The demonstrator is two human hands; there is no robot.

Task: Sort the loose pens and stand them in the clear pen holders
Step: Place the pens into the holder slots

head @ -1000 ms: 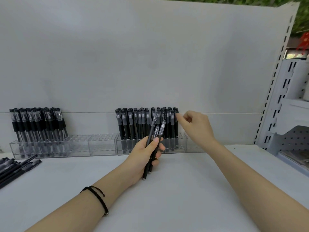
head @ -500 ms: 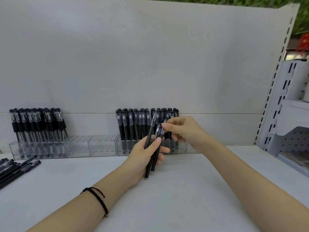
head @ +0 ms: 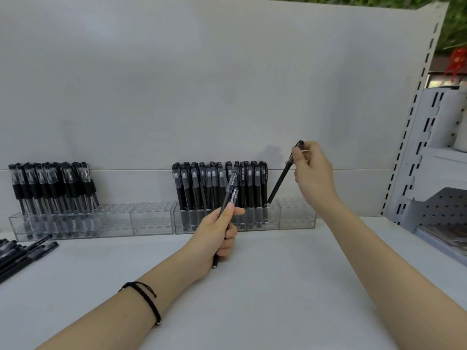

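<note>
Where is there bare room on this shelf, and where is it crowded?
Bare shelf between the arms, and from left hand to the loose pens, which crowd the left edge. Empty slots: right ends of left holder and right holder.

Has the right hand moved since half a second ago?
Yes. The right hand, pinching one pen, has gone up and rightward along the right clear holder, from its filled part to above its empty end.

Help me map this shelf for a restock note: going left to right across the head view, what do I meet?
In order: loose pens → left clear holder → left hand gripping pens → tilted pen → right hand pinching it → slotted upright → perforated rack.
</note>
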